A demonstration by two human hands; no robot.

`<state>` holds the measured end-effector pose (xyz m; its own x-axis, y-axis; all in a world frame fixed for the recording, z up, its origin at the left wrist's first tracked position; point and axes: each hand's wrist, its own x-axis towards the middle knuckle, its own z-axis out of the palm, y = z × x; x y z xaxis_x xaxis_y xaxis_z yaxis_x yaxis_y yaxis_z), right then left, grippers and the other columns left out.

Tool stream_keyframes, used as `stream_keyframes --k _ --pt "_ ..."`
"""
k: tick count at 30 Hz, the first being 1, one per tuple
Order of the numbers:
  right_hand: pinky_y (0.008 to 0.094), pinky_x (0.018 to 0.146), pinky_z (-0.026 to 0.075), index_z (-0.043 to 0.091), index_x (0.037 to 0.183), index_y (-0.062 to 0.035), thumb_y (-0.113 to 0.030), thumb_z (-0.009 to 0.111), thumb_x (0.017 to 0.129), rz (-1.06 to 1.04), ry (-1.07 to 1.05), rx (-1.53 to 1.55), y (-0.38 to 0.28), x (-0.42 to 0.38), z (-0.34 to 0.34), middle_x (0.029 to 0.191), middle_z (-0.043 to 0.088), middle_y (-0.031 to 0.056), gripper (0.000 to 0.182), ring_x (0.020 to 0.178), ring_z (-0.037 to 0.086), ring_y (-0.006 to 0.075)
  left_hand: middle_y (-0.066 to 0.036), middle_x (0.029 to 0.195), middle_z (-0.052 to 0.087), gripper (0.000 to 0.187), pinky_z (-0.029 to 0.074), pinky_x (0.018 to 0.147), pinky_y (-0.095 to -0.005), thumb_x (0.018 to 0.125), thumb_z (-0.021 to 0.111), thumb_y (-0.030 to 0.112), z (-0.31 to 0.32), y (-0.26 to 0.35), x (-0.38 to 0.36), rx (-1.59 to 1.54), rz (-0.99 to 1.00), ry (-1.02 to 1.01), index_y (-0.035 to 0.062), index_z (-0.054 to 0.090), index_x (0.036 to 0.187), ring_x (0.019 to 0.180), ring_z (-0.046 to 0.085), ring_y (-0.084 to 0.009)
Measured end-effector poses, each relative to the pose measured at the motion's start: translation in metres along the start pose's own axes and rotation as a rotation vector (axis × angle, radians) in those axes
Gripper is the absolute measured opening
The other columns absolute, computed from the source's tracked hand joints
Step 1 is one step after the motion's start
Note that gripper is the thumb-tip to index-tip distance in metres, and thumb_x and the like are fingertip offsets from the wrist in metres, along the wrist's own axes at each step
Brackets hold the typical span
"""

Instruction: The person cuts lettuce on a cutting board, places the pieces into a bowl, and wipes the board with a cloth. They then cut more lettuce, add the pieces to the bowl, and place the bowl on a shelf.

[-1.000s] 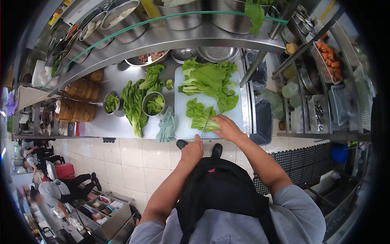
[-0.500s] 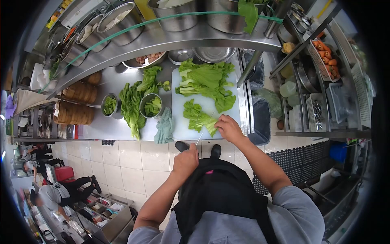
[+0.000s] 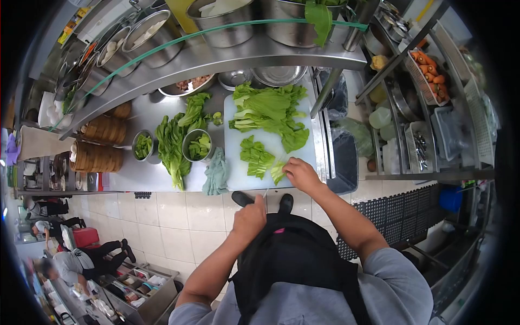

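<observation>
My left hand is closed around the handle of a knife, just in front of the counter edge; only a thin strip of its blade shows. With bent fingers, my right hand grips a piece of leafy green at the near side of the white cutting board. Left of that piece lie cut lettuce-like leaves, with a narrow gap between. A larger pile of whole leaves covers the far part of the board.
Left of the board are a crumpled cloth, two metal cups of cut greens, long leafy heads and bamboo steamers. A metal shelf crosses above the counter. A bin stands at the right. Co-workers are at the lower left.
The knife has drawn back toward my body, so less blade shows over the board. The leaf piece at my right hand now lies apart from the other cut leaves. The view has shifted slightly.
</observation>
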<state>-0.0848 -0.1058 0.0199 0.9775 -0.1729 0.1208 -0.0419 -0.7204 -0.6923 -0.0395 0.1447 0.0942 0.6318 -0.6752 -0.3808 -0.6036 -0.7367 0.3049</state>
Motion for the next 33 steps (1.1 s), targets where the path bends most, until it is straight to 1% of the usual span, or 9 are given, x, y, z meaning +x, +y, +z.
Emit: stream_keyframes --k 7,11,14,17,21,25,26,29,33 --pt "0.0457 0.082 0.054 0.073 0.093 -0.0059 0.001 0.068 0.081 -0.045 0.040 -0.025 -0.003 -0.010 -0.031 0.093 0.064 0.0118 0.015 0.092 0.064 0.0349 -0.026 0.075 0.071 0.025 0.057 0.062 -0.0585 0.104 0.056 0.029 0.029 -0.005 0.037 -0.051 0.054 0.036 0.0060 0.052 0.114 0.070 0.072 -0.0465" --pt "0.0436 0.078 0.056 0.072 0.094 -0.0065 0.001 0.072 0.078 0.197 0.283 -0.151 0.020 -0.053 -0.108 0.094 0.065 0.0118 0.017 0.091 0.067 0.0360 -0.026 0.075 0.071 0.027 0.057 0.062 -0.0590 0.104 0.056 0.029 -0.011 -0.026 0.016 -0.127 0.078 0.054 0.0051 0.052 0.116 0.068 0.071 -0.0460" --pt "0.0426 0.087 0.056 0.073 0.102 -0.0068 0.000 0.074 0.079 0.489 0.197 -0.144 0.064 -0.088 -0.136 0.104 0.067 0.0141 0.024 0.102 0.067 0.0371 -0.020 0.074 0.073 0.024 0.059 0.061 -0.0547 0.107 0.052 0.030 -0.022 -0.055 0.004 0.025 -0.070 0.210 0.0063 0.053 0.113 0.069 0.073 -0.0425" --pt "0.0441 0.095 0.054 0.070 0.117 -0.0067 -0.009 0.081 0.079 0.436 0.311 -0.392 0.078 -0.085 -0.128 0.118 0.064 0.0180 0.039 0.113 0.063 0.0390 -0.020 0.077 0.074 0.027 0.059 0.062 -0.0542 0.106 0.052 0.032 -0.026 -0.077 0.015 0.125 -0.243 0.172 0.0068 0.054 0.114 0.071 0.074 -0.0416" --pt "0.0503 0.116 0.041 0.055 0.146 -0.0088 -0.044 0.093 0.071 0.137 0.001 -0.244 0.016 -0.036 -0.071 0.151 0.049 0.0195 0.092 0.137 0.050 0.0410 -0.017 0.074 0.073 0.027 0.058 0.058 -0.0514 0.105 0.056 0.034 -0.005 -0.076 0.008 0.175 -0.171 0.145 0.0090 0.054 0.113 0.068 0.075 -0.0385" --pt "0.0577 0.123 0.031 0.043 0.158 -0.0144 -0.062 0.088 0.070 -0.148 -0.058 -0.164 -0.012 0.020 0.013 0.159 0.039 0.0220 0.110 0.149 0.034 0.0463 -0.015 0.072 0.072 0.024 0.059 0.058 -0.0506 0.103 0.059 0.033 -0.006 -0.057 -0.010 0.155 -0.127 0.105 0.0102 0.052 0.109 0.067 0.075 -0.0371" --pt "0.0577 0.123 0.031 0.043 0.158 -0.0144 -0.062 0.088 0.070 -0.152 -0.061 -0.163 -0.020 0.032 0.024 0.159 0.039 0.0220 0.110 0.149 0.034 0.0463 -0.022 0.075 0.072 0.027 0.058 0.062 -0.0566 0.103 0.060 0.031 -0.012 -0.057 -0.015 0.047 -0.146 0.065 0.0076 0.050 0.111 0.070 0.073 -0.0442" --pt "0.0587 0.121 0.032 0.049 0.155 -0.0173 -0.063 0.085 0.073 -0.103 -0.068 -0.241 -0.034 0.057 0.047 0.162 0.037 0.0201 0.100 0.150 0.033 0.0449 -0.023 0.075 0.072 0.025 0.057 0.063 -0.0583 0.103 0.059 0.030 -0.029 -0.066 -0.034 -0.009 -0.187 0.038 0.0071 0.049 0.107 0.071 0.072 -0.0460" --pt "0.0588 0.109 0.040 0.067 0.128 -0.0177 -0.045 0.082 0.079 -0.154 -0.043 -0.329 -0.031 0.073 0.068 0.140 0.054 0.0104 0.059 0.139 0.044 0.0376 -0.021 0.070 0.070 0.025 0.057 0.060 -0.0564 0.103 0.059 0.030 -0.031 -0.094 -0.061 -0.050 -0.239 0.073 0.0077 0.049 0.105 0.068 0.072 -0.0451"
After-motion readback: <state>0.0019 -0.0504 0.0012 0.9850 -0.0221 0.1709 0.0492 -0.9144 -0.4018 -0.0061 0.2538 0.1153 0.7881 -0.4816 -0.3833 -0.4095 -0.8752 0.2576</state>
